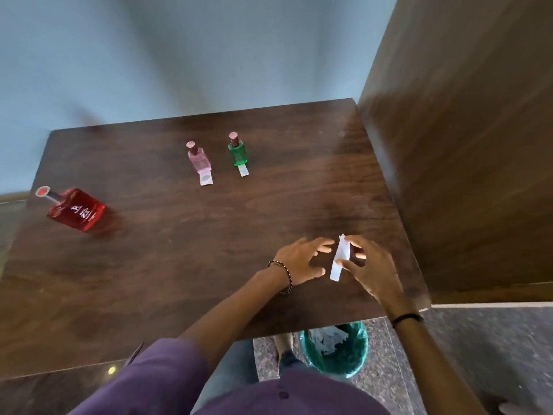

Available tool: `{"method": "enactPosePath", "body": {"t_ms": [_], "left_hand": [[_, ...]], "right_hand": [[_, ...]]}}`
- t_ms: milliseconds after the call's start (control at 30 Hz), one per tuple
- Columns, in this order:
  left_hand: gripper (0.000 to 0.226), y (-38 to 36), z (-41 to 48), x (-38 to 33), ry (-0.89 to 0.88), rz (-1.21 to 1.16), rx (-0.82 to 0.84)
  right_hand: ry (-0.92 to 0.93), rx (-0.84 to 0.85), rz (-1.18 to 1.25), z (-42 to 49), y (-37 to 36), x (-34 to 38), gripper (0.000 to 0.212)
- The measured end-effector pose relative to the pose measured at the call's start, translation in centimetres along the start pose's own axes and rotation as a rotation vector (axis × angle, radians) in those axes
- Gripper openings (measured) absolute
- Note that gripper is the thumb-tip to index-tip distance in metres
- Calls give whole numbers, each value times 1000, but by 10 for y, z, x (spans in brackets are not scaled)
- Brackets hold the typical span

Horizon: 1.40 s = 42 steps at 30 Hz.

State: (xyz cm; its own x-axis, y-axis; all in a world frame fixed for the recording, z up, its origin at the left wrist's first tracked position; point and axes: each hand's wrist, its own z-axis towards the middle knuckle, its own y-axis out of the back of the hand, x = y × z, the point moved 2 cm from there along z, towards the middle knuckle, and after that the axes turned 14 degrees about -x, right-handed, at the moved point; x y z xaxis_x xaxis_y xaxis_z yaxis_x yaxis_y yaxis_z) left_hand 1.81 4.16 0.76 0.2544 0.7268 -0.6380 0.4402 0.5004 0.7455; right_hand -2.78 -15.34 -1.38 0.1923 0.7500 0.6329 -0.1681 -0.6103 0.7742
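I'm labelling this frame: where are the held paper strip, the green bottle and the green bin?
paper strip point(341, 250): head view, upper half.
green bottle point(238, 156): head view, glass body.
green bin point(350, 359): head view, inner wall.

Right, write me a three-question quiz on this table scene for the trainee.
1. True or false: the right hand pinches a white paper strip in its fingers.
2. The large bottle at the far left of the table is: A red, B blue, C clear.
3. Where does the green bin stand?

Key: 1 true. 2 A. 3 On the floor, partly under the table's near edge.
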Motion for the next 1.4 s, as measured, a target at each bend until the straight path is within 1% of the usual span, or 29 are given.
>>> {"method": "enactPosePath", "body": {"t_ms": [133, 267, 367, 467, 700, 800, 900, 1033, 1233, 1400], "left_hand": [[75, -5, 1, -6, -49, 51, -12], [76, -10, 4, -11, -24, 25, -18], [73, -13, 5, -12, -13, 5, -24], [67, -13, 4, -12, -45, 29, -34], [53, -15, 4, -9, -206, 168, -69], [51, -16, 5, -10, -233, 202, -89], [52, -17, 4, -11, -242, 235, -114], [45, -18, 4, -10, -305, 311, -108], [43, -20, 0, -12, -363, 395, -103], [43, -22, -1, -14, -408, 449, -95]], "right_hand": [[-11, -1, 24, -3, -1, -1, 48], [-8, -26, 46, -3, -2, -2, 42], [-26, -42, 69, -3, -1, -1, 38], [-24, -43, 75, -3, -1, -2, 37], [-8, -46, 42, -6, -4, -3, 32], [2, -40, 41, -6, -4, -4, 31], [1, -40, 25, -5, -4, -4, 35], [-15, -37, 16, -4, -3, -3, 37], [-32, -38, 41, -1, 1, -1, 34], [-16, -38, 16, -1, 0, -3, 23]]}}
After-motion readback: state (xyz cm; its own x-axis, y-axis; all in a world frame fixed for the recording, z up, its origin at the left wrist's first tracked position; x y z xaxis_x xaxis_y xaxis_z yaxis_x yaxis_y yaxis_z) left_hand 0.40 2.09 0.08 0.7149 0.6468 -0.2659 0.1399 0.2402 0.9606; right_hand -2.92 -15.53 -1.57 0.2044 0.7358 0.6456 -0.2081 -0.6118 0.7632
